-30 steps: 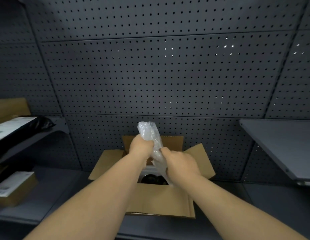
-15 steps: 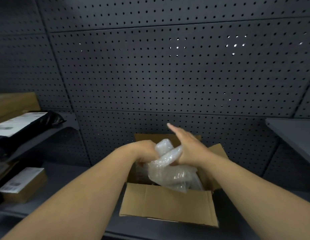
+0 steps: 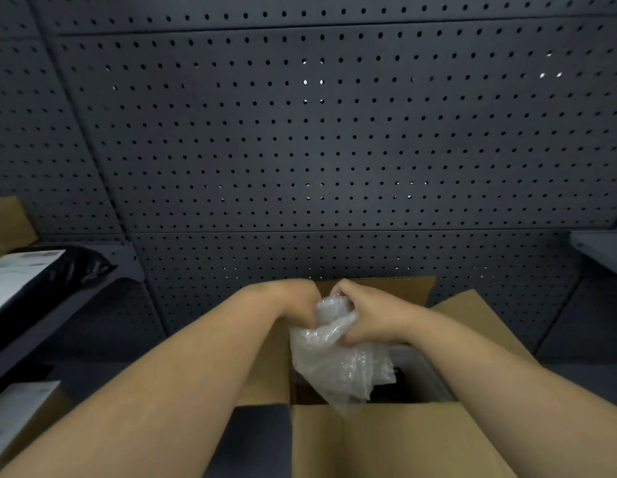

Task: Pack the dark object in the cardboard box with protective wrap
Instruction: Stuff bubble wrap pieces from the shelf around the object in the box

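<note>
Bubble wrap [image 3: 338, 353] held over the open cardboard box [image 3: 396, 439].
Dark object [image 3: 386, 388] lies inside the box, mostly covered. Right hand [image 3: 369, 319] grasps the wrap's top, fingers curled; left hand [image 3: 293, 298] touches it, finger state indeterminate. Pegboard wall [image 3: 300, 150] behind.

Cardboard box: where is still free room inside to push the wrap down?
Free: the dark gap beside the right wall of the cardboard box, right of the bubble wrap. Crowded: centre and left, where left hand and right hand grip it.
</note>
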{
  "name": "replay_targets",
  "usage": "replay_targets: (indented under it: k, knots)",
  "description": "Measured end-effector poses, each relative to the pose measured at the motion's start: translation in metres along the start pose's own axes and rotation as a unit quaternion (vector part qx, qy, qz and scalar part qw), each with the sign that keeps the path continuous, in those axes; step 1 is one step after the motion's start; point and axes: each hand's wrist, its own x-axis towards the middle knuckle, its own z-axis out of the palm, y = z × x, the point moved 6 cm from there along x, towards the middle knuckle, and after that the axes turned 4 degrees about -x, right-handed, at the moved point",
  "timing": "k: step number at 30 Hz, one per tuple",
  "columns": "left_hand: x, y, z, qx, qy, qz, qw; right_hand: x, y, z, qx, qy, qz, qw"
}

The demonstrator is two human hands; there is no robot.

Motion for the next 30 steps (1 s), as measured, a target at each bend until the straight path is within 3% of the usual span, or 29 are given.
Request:
replay_targets:
  k: [5,10,11,14,19,27,30]
  knots:
    - [0.009,-0.028,-0.015,-0.151,0.088,0.055,0.983,0.013,0.002,-0.005,0.072,0.04,0.035,0.996]
    - [0.013,-0.063,0.01,-0.407,0.11,0.04,0.906,0.023,0.026,-0.007,0.037,0.12,0.126,0.984]
    - [0.015,-0.07,0.015,-0.41,0.126,0.019,0.903,0.024,0.032,-0.004,0.023,0.137,0.149,0.979]
    - [0.019,-0.087,0.029,-0.257,0.177,-0.046,0.949,0.025,0.041,0.016,0.03,0.183,0.222,0.957]
    - [0.037,-0.099,0.068,-0.128,0.11,-0.1,0.981,0.032,0.028,0.062,0.071,0.219,0.239,0.943]
    - [0.045,-0.104,0.084,-0.132,0.091,-0.082,0.984,0.043,0.016,0.11,0.004,0.131,0.222,0.966]
    - [0.046,-0.106,0.085,-0.147,0.098,-0.071,0.982,0.043,0.003,0.116,0.057,0.088,0.188,0.977]
